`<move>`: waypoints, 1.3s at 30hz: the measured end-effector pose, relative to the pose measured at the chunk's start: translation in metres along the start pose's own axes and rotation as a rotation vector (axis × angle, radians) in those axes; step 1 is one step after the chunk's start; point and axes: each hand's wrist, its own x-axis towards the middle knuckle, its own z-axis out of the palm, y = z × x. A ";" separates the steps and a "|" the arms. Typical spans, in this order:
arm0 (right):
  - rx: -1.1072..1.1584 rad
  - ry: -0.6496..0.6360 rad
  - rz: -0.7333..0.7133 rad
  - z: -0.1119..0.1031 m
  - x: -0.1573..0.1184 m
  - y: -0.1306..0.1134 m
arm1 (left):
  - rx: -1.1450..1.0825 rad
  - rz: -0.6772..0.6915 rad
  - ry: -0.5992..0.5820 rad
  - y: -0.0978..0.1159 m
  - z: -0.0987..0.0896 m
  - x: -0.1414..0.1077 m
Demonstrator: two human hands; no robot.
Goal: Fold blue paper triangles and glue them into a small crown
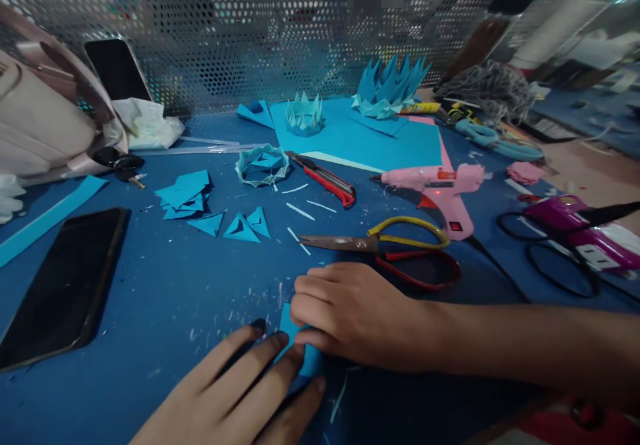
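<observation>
A small piece of blue paper (313, 359) lies on the blue table top, mostly covered by my hands. My left hand (240, 391) reaches in from the bottom with its fingers stretched out, the tips resting on the paper's left side. Curled over the paper's upper right part is my right hand (350, 311), fingers closed against it. Just beyond are scissors (360, 243) with one yellow and one red handle. Folded blue triangles (243, 229) and a pile of blue paper pieces (185, 195) lie farther off to the left.
A red utility knife (327, 181), a pink glue gun (437, 188) and a purple power strip (585, 235) lie beyond my hands. Folded paper rings (263, 165) and a spiky paper piece (387, 88) stand farther back. A black phone (65, 285) lies left; a perforated metal panel (225, 38) rises behind.
</observation>
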 end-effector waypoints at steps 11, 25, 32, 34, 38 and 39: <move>-0.005 -0.018 -0.005 -0.005 0.001 -0.002 | 0.009 -0.007 0.021 0.002 0.002 -0.002; -0.014 0.021 -0.009 0.000 -0.002 -0.001 | -0.007 0.034 -0.022 -0.004 -0.002 0.005; -0.018 0.031 -0.012 0.002 -0.003 -0.001 | 0.024 0.047 -0.090 -0.004 -0.005 0.004; -0.024 0.036 -0.013 0.003 -0.004 -0.001 | 0.033 0.054 -0.100 -0.004 -0.006 0.005; -0.029 0.043 -0.014 0.003 -0.004 -0.001 | 0.012 0.050 -0.048 -0.004 -0.006 0.006; -0.027 0.041 -0.014 0.002 -0.004 -0.001 | 0.006 0.050 -0.036 -0.004 -0.006 0.006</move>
